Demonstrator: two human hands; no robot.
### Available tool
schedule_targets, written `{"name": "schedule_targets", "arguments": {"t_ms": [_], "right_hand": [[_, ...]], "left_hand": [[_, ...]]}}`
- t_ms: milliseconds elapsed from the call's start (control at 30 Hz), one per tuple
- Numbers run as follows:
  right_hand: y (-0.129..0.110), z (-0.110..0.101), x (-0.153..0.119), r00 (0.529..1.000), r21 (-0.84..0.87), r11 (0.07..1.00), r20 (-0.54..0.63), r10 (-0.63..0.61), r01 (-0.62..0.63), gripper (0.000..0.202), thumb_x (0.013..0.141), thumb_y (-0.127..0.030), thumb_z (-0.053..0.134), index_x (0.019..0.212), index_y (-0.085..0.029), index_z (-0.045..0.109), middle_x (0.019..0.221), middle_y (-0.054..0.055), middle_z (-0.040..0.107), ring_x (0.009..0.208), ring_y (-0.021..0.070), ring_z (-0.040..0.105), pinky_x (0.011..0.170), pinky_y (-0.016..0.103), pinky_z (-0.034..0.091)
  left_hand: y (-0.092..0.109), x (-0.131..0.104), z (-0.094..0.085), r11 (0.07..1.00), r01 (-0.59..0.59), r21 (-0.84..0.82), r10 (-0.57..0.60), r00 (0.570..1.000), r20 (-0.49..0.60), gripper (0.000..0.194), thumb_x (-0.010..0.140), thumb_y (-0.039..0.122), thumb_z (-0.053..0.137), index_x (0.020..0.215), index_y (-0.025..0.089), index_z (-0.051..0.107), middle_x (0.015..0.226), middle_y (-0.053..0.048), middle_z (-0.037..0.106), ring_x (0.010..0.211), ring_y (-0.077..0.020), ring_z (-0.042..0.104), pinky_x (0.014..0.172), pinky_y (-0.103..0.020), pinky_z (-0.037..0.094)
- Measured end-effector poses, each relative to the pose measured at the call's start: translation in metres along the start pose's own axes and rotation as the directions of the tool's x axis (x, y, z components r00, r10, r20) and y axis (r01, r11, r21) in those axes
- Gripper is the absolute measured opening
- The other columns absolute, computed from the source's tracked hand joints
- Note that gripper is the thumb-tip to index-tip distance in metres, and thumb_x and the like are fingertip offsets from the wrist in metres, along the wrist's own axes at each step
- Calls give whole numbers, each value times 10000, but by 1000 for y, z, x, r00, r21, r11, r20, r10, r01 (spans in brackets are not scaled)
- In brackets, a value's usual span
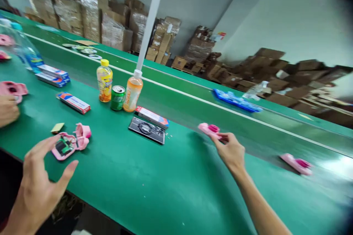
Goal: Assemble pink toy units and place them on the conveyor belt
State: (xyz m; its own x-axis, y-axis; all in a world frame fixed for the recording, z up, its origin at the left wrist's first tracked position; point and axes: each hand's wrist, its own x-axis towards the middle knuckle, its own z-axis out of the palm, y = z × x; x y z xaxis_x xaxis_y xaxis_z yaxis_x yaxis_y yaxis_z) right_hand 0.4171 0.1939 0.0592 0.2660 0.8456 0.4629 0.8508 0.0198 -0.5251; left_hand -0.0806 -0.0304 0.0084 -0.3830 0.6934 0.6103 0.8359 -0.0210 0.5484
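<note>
My right hand (231, 151) reaches out over the green table and pinches a pink plastic casing (206, 129) with a darker pink raised part. My left hand (41, 180) is open, thumb and fingers apart, at the table's near edge. Just beyond its fingertips lies an opened pink casing (82, 137) with a green circuit board (65, 146) inside; the hand partly overlaps it in view, and I cannot tell whether they touch. A small yellowish pad (57, 128) lies behind that casing. Farther right, another pink casing (297, 164) rests by the conveyor.
Midway stand a yellow-capped bottle (104, 80), a green can (117, 98) and an orange drink bottle (133, 91). A phone (146, 130) and narrow boxes (74, 102) lie nearby. Another person's hand (8, 111) is at far left. A blue tray (235, 101) sits across the belt.
</note>
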Motion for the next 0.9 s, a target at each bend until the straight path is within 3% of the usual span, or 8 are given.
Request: {"name": "schedule_targets", "arguments": {"t_ms": [167, 333, 400, 500, 567, 667, 800, 900], "right_hand": [[15, 34, 63, 999, -32, 999, -34, 11, -12, 464, 782, -625, 715, 579, -321, 429, 590, 166, 606, 599, 304, 627, 637, 485, 417], [20, 46, 57, 991, -55, 996, -110, -75, 70, 515, 820, -748, 594, 598, -310, 439, 766, 250, 651, 949, 458, 667, 777, 575, 456], [10, 46, 28, 968, -23, 979, -149, -204, 203, 546, 833, -794, 522, 705, -263, 534, 991, 291, 678, 1154, 465, 613, 927, 595, 451], [-28, 36, -51, 911, 170, 896, -44, -409, 411, 547, 883, -728, 528, 962, -197, 635, 1039, 199, 702, 1004, 356, 679, 863, 527, 545], [-62, 26, -116, 880, 344, 872, 200, -430, 348, 384, 979, -545, 535, 1135, -206, 630, 1000, 111, 711, 821, 231, 692, 744, 387, 595], [-104, 12, -192, 789, 488, 846, 422, -446, 216, 403, 1005, -416, 557, 1367, -239, 543, 1154, 86, 706, 910, 189, 706, 829, 332, 617], [-122, 3, -226, 844, 519, 850, 412, -343, 92, 416, 1005, -367, 574, 1390, -217, 530, 1276, 117, 673, 1009, 201, 713, 875, 334, 624], [-134, -1, -224, 943, 505, 853, 200, -266, 133, 311, 1017, -334, 559, 1295, -197, 583, 1184, 119, 686, 948, 199, 714, 784, 318, 630]], "left_hand": [[-66, 42, -3, 929, -242, 279, 176, 955, 240, 809, 951, 707, 433, 1535, 149, 407, 1553, -204, 477, 1488, -430, 360, 1177, -610, 351], [-58, 14, 27, 881, -372, 293, 233, 879, 415, 788, 937, 678, 500, 1567, 209, 430, 1578, -149, 497, 1509, -409, 355, 1167, -551, 362], [-33, -8, 38, 885, -374, 277, 248, 883, 398, 734, 957, 641, 499, 1542, 198, 471, 1562, -171, 509, 1477, -417, 402, 1135, -541, 389], [23, -42, 53, 911, -363, 195, 272, 885, 378, 685, 985, 561, 510, 1565, 206, 426, 1567, -162, 506, 1461, -402, 423, 1097, -515, 416], [61, -60, 58, 928, -358, 99, 296, 874, 384, 683, 995, 502, 525, 1600, 239, 347, 1566, -131, 516, 1453, -370, 436, 1077, -480, 433], [95, -72, 56, 957, -282, -67, 285, 877, 387, 617, 1035, 369, 455, 1618, 284, 270, 1589, -91, 490, 1461, -309, 423, 1092, -441, 424], [76, -52, 50, 990, -112, -88, 136, 926, 351, 500, 1040, 325, 395, 1532, 237, 420, 1478, -137, 553, 1360, -328, 474, 1103, -499, 409], [46, -25, 52, 984, -161, -76, 178, 862, 475, 403, 994, 387, 496, 1362, 252, 591, 1383, -139, 601, 1283, -352, 520, 1020, -519, 459]]}}
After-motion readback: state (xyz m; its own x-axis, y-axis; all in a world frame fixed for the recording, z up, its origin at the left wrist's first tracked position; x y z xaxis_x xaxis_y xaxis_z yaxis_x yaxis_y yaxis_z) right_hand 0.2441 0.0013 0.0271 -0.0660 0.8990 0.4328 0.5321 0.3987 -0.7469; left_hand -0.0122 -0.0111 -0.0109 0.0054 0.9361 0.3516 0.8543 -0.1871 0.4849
